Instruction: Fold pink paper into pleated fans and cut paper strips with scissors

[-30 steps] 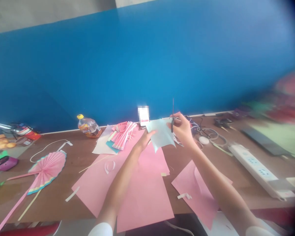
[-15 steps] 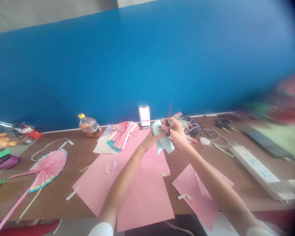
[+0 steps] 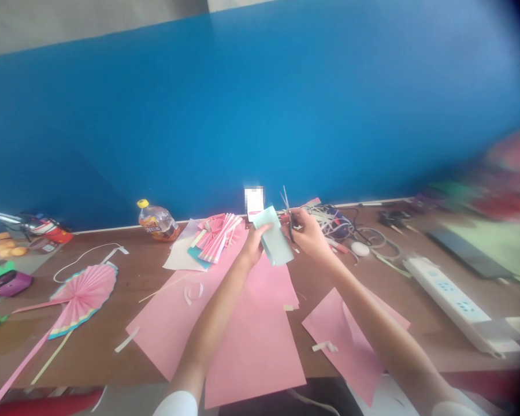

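Observation:
My left hand (image 3: 253, 245) pinches the left edge of a light blue-green piece of paper (image 3: 277, 242), which looks folded and is held above the table. Close to the paper's right side, my right hand (image 3: 307, 231) grips a pair of scissors (image 3: 287, 205). The blades point up and stand a little apart, with no paper between them. Beneath both hands lie large pink paper sheets (image 3: 251, 341). A pleated pink-and-white paper fan (image 3: 220, 237) rests on other sheets left of my left hand.
Another pink fan (image 3: 86, 294) lies at the left. A drink bottle (image 3: 157, 222) leans near the blue wall (image 3: 242, 115). At the right are a power strip (image 3: 453, 303), cables (image 3: 381, 242) and a dark flat device (image 3: 472, 254). A phone-like white screen (image 3: 255, 202) stands at the back.
The paper now lies flat and smooth in my left hand instead of bunched between both hands. My right hand has drawn away from it with the scissors, whose blades have tilted left and opened.

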`<act>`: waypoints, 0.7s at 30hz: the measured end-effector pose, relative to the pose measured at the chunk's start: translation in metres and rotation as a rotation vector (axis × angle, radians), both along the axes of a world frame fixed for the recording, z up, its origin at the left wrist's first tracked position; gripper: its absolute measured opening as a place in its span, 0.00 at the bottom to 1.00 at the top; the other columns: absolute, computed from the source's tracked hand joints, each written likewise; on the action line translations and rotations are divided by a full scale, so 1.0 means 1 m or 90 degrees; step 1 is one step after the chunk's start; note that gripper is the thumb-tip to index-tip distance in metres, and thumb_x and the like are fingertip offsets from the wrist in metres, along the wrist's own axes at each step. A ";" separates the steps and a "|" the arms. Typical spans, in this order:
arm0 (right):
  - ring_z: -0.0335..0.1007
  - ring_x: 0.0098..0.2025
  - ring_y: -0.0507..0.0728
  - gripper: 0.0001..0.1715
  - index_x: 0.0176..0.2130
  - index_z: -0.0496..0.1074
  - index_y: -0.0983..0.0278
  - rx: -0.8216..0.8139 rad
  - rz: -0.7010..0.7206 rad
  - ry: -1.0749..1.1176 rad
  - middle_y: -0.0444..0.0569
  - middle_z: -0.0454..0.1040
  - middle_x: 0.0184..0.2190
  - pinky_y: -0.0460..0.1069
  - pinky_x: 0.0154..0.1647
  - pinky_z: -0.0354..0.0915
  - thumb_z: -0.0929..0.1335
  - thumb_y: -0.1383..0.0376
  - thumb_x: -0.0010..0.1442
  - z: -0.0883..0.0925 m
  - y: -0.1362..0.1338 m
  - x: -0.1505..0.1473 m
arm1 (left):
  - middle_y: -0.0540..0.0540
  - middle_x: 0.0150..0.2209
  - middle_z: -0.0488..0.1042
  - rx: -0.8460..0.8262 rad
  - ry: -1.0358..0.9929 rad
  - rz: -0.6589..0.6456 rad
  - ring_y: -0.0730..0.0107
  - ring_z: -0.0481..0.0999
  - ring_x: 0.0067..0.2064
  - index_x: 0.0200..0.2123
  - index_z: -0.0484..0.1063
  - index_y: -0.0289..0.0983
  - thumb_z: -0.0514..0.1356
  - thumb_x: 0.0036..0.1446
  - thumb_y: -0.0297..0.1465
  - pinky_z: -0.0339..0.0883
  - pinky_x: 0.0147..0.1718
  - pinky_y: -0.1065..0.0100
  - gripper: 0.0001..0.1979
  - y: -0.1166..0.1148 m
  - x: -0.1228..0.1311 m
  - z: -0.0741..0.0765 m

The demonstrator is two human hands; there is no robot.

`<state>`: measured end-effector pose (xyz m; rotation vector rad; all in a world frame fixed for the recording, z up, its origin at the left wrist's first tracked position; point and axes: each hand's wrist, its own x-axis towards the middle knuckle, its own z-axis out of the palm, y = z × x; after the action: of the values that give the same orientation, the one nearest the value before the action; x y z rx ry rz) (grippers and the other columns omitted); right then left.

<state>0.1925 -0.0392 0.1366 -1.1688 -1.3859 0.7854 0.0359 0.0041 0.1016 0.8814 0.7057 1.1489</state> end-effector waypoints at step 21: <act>0.73 0.34 0.58 0.27 0.44 0.70 0.62 -0.072 0.064 0.099 0.49 0.78 0.34 0.51 0.32 0.68 0.76 0.60 0.44 0.005 0.011 0.027 | 0.46 0.45 0.74 0.287 0.107 0.304 0.67 0.73 0.48 0.46 0.70 0.41 0.63 0.56 0.40 0.67 0.48 0.67 0.16 -0.024 -0.029 0.060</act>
<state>0.2197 -0.0286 0.1418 -1.1066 -1.2920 1.0152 0.0067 -0.0203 0.1616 1.2380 0.8363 1.7156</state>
